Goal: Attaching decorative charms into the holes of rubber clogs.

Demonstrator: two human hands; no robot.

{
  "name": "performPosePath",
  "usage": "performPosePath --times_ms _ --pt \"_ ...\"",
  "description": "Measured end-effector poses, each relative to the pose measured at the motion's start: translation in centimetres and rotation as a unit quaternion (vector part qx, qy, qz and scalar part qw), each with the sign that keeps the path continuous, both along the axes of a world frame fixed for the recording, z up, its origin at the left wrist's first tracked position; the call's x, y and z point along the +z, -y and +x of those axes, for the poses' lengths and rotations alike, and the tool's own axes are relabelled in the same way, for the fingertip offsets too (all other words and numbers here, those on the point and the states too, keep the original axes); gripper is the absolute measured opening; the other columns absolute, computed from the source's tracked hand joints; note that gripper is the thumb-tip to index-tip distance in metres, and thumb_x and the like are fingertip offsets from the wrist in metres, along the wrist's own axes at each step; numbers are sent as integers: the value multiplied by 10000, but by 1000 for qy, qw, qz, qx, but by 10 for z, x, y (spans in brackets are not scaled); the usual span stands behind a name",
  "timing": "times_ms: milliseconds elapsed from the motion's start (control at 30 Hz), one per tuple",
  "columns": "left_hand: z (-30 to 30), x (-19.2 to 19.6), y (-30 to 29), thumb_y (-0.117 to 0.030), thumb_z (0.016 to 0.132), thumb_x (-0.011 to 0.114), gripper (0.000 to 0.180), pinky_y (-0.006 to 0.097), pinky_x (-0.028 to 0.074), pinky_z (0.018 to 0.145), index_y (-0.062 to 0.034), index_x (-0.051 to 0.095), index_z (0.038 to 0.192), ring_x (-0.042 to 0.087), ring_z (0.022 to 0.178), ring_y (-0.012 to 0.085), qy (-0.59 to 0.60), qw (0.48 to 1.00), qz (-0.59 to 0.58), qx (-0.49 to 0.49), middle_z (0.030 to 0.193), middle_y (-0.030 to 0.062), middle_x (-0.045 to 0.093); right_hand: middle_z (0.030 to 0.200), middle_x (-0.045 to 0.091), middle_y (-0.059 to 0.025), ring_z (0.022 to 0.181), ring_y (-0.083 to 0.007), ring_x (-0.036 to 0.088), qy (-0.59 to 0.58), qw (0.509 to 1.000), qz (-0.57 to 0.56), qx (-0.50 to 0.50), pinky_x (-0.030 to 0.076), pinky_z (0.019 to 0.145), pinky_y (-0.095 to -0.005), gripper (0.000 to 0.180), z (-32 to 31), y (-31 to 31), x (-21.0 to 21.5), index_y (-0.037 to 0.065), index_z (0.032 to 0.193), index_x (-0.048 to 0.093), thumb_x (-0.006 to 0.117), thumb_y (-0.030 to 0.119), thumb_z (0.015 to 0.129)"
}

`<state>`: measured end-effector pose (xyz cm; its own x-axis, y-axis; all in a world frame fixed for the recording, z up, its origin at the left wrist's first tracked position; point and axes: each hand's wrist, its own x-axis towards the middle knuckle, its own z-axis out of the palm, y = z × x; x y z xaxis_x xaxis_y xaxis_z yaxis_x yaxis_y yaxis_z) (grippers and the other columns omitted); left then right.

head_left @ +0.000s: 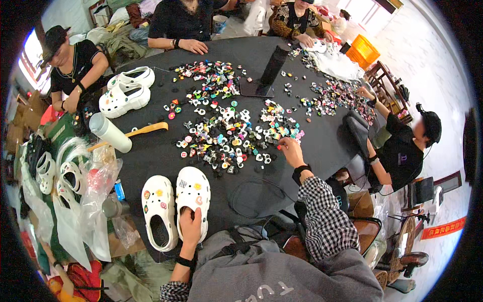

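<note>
Two white clogs lie side by side on the dark table in front of me. My left hand [190,225] grips the right-hand clog [193,189] by its foot opening, fingers inside. Beside it rests the other clog [158,206]; both carry a few coloured charms on their uppers. My right hand [291,152] reaches to the near right edge of a heap of small shoe charms [226,136]. Its thumb and fingers are pinched at a tiny red charm [279,147].
Another pair of white clogs [126,93] stands at the left, near a pale tumbler [110,132] and a yellow-handled stick [151,129]. A black upright object [274,65] stands among the charm heaps. A thin cable [236,201] loops beside my clogs. Several people sit around the table [322,141].
</note>
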<state>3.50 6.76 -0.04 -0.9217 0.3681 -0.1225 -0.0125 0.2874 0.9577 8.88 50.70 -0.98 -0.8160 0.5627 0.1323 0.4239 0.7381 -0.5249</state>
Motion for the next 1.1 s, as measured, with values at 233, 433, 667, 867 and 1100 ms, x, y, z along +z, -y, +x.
performPosePath --times_ms 233,433,667,867,1100 --pt "0 9 -1 -160 876 560 255 350 421 708 82 568 956 542 769 256 -19 1000 -13 -6 857 174 588 1030 569 -113 947 -323 560 62 992 -22 109 465 799 -417 242 17 25 -3 84 968 602 653 77 732" --pt "1 4 -2 -145 874 558 244 349 428 727 77 575 971 555 789 253 -16 1000 23 12 886 164 604 1015 568 -121 963 -321 556 62 994 -21 92 461 814 -408 238 16 30 -2 83 1012 612 617 71 775" --pt "-1 8 0 -136 868 560 235 344 425 729 73 576 974 552 785 254 -18 1000 -13 1 884 167 604 790 626 -107 665 -156 617 -19 992 -121 5 517 592 -273 152 5 22 -11 -33 937 628 551 86 884" --pt "0 1 -1 -142 868 564 242 355 423 723 77 575 969 553 781 259 -10 1000 10 2 867 166 601 684 648 -139 571 -195 639 -41 989 -138 -41 500 554 -310 152 2 19 -17 -27 892 646 576 98 842" --pt "0 9 4 -149 868 568 225 358 433 680 67 576 931 571 742 271 -4 1000 -25 10 837 171 610 702 653 -138 567 -189 636 -20 989 -134 -50 499 537 -306 127 -4 24 -14 -29 883 632 588 78 830"
